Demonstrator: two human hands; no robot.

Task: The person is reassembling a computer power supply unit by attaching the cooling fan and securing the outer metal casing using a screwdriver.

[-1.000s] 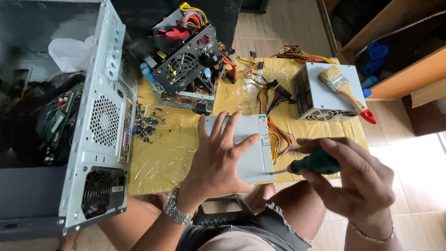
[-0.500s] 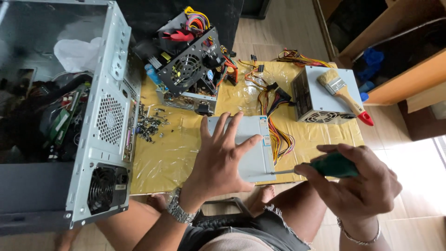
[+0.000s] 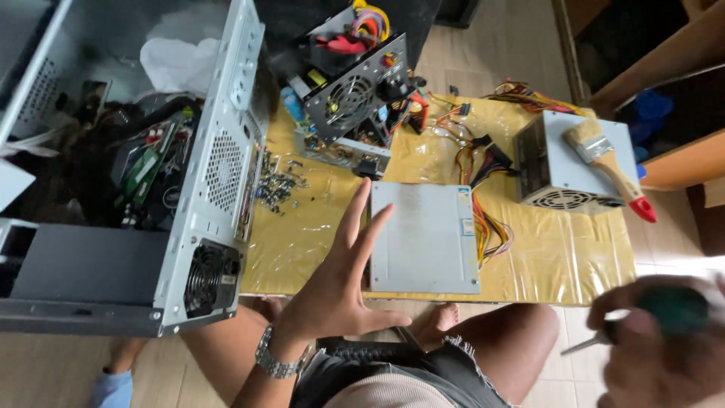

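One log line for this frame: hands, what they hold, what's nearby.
left hand: open, fingers spread by grey box | right hand: grips green screwdriver, off table edge | brush on power supply

We see a low table [image 3: 574, 264] under yellow plastic sheeting, bearing a grey metal cover [image 3: 427, 238], two power supplies [image 3: 563, 170] and loose screws [image 3: 276, 189].

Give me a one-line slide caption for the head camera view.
Left hand open beside a grey metal box; right hand grips a green-handled screwdriver.
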